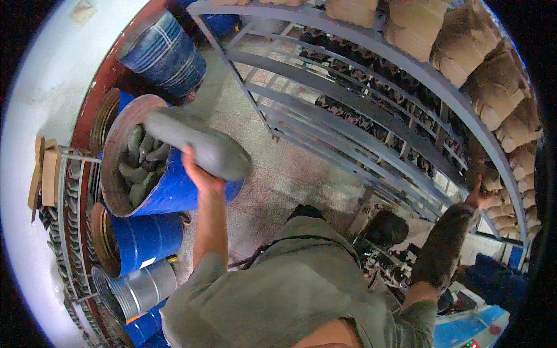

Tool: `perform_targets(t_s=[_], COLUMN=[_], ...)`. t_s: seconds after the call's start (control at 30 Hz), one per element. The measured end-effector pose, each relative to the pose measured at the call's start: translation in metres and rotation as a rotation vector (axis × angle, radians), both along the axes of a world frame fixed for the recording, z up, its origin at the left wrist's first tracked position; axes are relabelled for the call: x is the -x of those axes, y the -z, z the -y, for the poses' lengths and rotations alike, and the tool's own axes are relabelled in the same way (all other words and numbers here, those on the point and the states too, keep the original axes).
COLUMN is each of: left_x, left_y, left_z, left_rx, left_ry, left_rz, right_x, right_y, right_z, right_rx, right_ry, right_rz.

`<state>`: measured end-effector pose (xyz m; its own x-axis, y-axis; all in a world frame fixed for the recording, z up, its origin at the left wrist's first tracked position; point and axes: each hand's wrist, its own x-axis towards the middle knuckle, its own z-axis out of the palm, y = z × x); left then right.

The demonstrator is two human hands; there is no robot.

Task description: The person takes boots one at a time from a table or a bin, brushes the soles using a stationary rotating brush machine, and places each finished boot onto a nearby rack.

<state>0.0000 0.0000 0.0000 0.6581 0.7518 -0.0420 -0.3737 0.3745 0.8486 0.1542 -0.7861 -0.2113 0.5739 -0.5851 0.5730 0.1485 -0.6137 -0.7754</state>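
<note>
Because the left hand (204,178) holds the last (203,144) from below by the drum (174,188), fingers only partly curled, it could roll off; the right hand's (480,198) grip near the rack (261,11) can't be told.

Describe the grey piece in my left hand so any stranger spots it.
Find the large blue barrel left of centre. In front of its rim, the left hand holds the rounded grey piece. Unlike the pieces inside the barrel, it is hand-held.

Grey metal rack (290,68): tan bundles (464,46) along top. Speckled floor (313,168): blue drums (154,235) standing.
</note>
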Motion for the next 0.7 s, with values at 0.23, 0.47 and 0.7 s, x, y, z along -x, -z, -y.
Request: perform_targets(t_s=[0.23, 0.47, 0.7], left_x=[-0.042, 0.019, 0.146], left_y=[0.109, 0.209, 0.231], left_z=[-0.106, 0.169, 0.257], left_rx=[-0.132, -1.329, -1.559], left_ry=[-0.235, 1.025, 2.152], left_rz=[0.042, 0.042, -0.61], right_x=[0.199, 0.395, 0.668], right_y=[-0.115, -0.11, -0.089], right_z=[-0.202, -0.228, -0.188], right_rx=[0.119, -0.158, -0.208], right_ry=[-0.304, -0.275, 0.572], right_rz=[-0.283, -0.349, -0.268])
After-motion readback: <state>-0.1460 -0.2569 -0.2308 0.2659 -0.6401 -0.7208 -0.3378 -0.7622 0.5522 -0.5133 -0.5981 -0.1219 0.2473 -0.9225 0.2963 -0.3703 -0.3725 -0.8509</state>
